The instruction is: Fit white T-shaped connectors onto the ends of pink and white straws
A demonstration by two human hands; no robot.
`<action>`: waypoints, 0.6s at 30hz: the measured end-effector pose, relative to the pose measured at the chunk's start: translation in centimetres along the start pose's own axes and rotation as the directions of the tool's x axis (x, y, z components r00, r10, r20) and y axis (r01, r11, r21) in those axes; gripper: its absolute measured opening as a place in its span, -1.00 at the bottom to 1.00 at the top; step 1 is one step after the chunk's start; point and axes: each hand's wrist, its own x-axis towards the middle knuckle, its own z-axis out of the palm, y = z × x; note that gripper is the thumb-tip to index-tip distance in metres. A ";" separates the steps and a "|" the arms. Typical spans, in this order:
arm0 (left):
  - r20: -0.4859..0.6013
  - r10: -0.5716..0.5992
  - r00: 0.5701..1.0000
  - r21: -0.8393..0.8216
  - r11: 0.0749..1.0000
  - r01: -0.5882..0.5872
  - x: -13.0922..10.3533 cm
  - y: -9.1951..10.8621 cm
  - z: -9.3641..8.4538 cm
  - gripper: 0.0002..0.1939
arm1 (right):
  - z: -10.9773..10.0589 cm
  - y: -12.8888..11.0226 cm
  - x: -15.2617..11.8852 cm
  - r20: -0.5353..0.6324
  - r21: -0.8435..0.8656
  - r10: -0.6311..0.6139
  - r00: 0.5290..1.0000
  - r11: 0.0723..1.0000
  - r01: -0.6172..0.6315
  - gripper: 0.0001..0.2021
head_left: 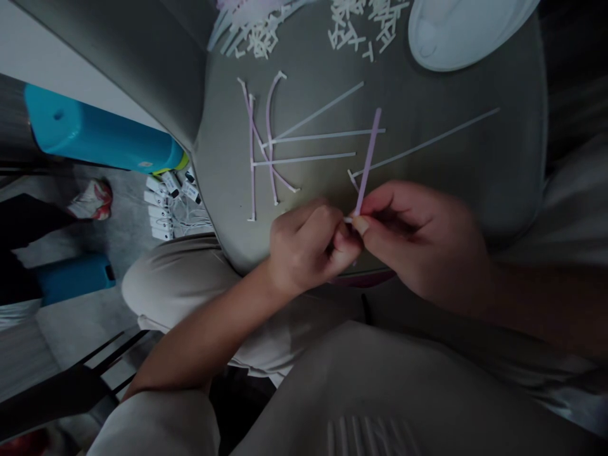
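Observation:
Pinched between the thumb and fingers of my right hand [422, 244] is a purple plastic tube [368, 161], its free end pointing up and away. At its lower end a small white connector [348, 220] shows between my hands, and my left hand [313, 244] is closed around it. My fingers hide most of the joint. Just beyond lies a long pale stick [427, 142] with a white end piece. To the left on the grey seat are several purple-and-white joined frames [251, 133] with pale sticks [327, 135] attached.
Loose white connectors [346, 38] and a bundle of tubes [237, 25] lie at the far edge of the grey seat [304, 101]. A white plastic lid or tray [468, 31] is at the far right. Blue cases [99, 130] and white devices with cables [161, 209] are at left.

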 end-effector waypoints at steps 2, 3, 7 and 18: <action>0.001 -0.008 1.000 -0.002 1.000 0.008 -0.1 0.0 0.0 -0.78 | 0.0 0.0 0.0 0.008 0.017 -0.012 1.000 1.000 0.012 -0.95; 0.002 -0.008 1.000 -0.002 1.000 0.008 -0.1 0.0 0.0 -0.78 | 0.0 0.1 0.0 0.007 0.022 -0.018 1.000 1.000 0.017 -0.95; 0.008 0.015 1.000 0.001 1.000 -0.015 0.0 -0.1 0.1 -0.78 | 0.0 0.0 0.1 -0.006 -0.008 -0.004 1.000 1.000 0.004 -0.94; 0.018 0.030 0.999 0.015 0.999 -0.031 -0.3 -0.2 0.2 -0.75 | 0.1 0.2 0.1 -0.002 -0.001 -0.004 1.000 1.000 0.004 -0.93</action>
